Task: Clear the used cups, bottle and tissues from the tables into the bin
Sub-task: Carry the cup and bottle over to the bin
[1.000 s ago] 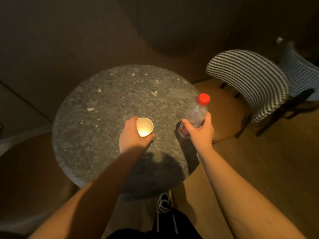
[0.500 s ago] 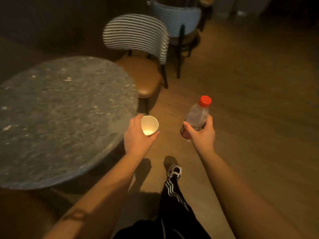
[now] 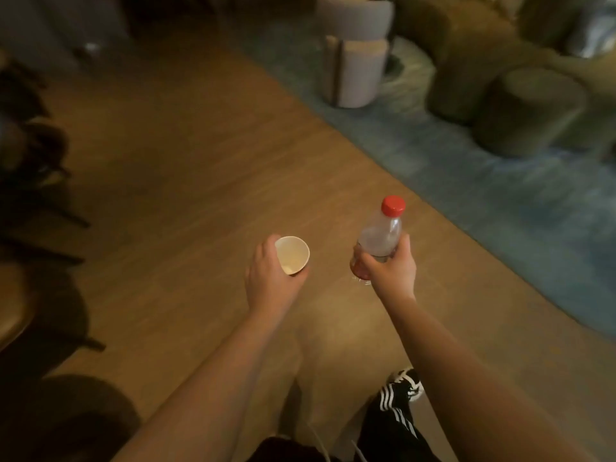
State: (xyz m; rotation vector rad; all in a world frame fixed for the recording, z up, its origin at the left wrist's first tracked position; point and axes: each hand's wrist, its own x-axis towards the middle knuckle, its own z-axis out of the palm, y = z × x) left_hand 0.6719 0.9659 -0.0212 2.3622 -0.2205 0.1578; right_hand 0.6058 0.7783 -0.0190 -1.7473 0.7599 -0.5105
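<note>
My left hand (image 3: pixel 266 278) grips a small white paper cup (image 3: pixel 295 253), held upright over the wooden floor, its mouth open toward me. My right hand (image 3: pixel 391 270) grips a clear plastic bottle (image 3: pixel 381 233) with a red cap and a red label, upright, its lower part hidden by my fingers. Both hands are held out in front of me at about the same height, a short gap between them. No bin or tissue is in view.
Wooden floor (image 3: pixel 186 181) stretches ahead. A blue-grey rug (image 3: pixel 500 181) lies to the right with a pale round stool (image 3: pixel 355 71) and olive poufs (image 3: pixel 530 111) on it. Dark chair legs (image 3: pixel 36 181) stand at the left. My shoe (image 3: pixel 405 386) is at the bottom.
The view has swung right, away from the round stone table and striped chairs, which are out of sight. Both hands still hold the cup and bottle, now over open floor.
</note>
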